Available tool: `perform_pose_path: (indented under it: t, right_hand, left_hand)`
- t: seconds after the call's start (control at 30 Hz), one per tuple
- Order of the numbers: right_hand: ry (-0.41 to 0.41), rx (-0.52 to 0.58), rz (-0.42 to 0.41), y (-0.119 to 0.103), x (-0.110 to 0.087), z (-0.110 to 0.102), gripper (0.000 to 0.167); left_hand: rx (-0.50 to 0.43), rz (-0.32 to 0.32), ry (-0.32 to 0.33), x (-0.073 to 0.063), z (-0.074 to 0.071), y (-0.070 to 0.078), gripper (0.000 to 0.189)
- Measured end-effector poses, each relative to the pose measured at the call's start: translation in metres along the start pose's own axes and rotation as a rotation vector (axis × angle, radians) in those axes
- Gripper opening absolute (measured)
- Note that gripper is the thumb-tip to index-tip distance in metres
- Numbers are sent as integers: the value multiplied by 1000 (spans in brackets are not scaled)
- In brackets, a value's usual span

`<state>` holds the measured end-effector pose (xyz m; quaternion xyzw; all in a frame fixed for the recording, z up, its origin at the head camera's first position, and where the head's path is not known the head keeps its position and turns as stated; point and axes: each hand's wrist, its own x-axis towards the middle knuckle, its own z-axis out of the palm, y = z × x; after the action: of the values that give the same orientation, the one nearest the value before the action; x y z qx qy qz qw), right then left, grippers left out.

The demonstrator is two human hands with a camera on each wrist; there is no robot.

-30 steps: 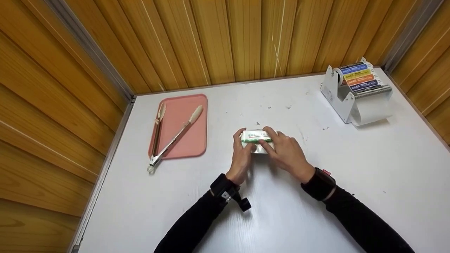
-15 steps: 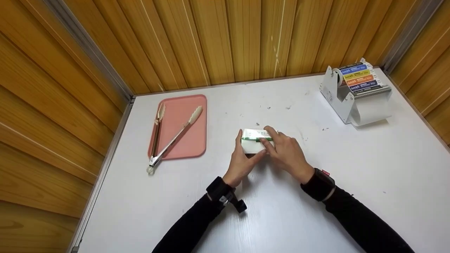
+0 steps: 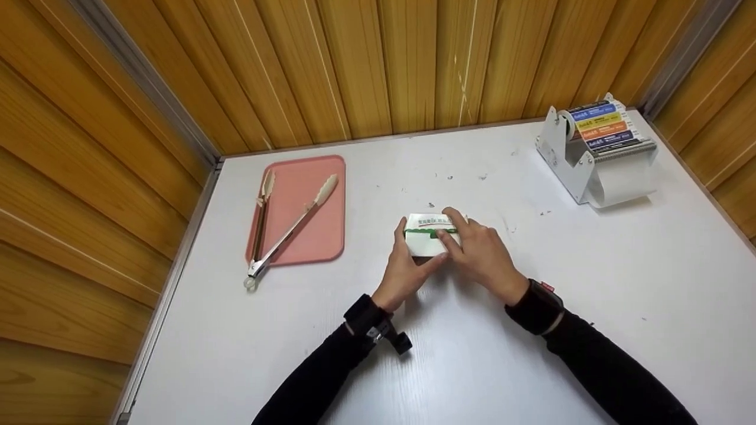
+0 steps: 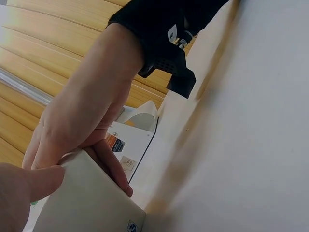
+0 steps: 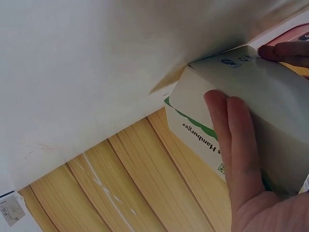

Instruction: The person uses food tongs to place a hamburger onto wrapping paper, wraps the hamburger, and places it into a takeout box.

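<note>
A white paper hamburger box (image 3: pixel 422 243) with a green wavy band sits low over the middle of the table, between both hands. My left hand (image 3: pixel 404 277) grips its left side, fingers along the far side and thumb at the lower front edge. On the right side my right hand (image 3: pixel 485 254) holds it, with the thumb on top by a small green tab and the fingers over the far right edge. In the right wrist view, the word "Hamburger" shows on a wall of the box (image 5: pixel 193 128). The lid looks closed; the box's underside is hidden.
A pink tray (image 3: pixel 307 236) lies at the left, with metal tongs (image 3: pixel 289 235) spread across it and their ring end past its near edge. A label dispenser (image 3: pixel 590 154) with coloured rolls stands at the back right. Wooden walls (image 3: pixel 384 71) border the table's far side and left.
My left hand has shifted slightly left and its thumb has moved from the front of the box to its lower edge. The top has come down flatter. My right hand has barely moved.
</note>
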<state>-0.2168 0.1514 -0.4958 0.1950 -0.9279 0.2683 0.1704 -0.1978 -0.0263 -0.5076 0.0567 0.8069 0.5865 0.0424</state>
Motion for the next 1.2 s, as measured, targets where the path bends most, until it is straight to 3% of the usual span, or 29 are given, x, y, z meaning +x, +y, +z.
perform_pose_path:
  t: [0.47,0.6,0.77,0.87,0.93,1.1,1.2]
  right_hand:
    - [-40,57,21,-1,3,-3,39]
    - [-33,80,17,0,2,-2,38]
    - [-10,121,29,1,2,-1,37]
    - [-7,129,30,1,2,1,37]
    - [-6,126,28,1,3,1,38]
    - [-3,109,16,3,3,1,39]
    - [-3,103,11,5,3,0,37]
  left_hand:
    - [-120,-72,5,1,-3,5,84]
    - [-77,-72,30,1,-5,3,77]
    - [94,-73,133,3,-8,2,55]
    - [184,3,201,2,-11,-1,46]
    - [270,105,223,0,-12,-4,43]
    - [585,407,187,-8,-16,-8,38]
    - [678,468,137,-11,-14,-5,38]
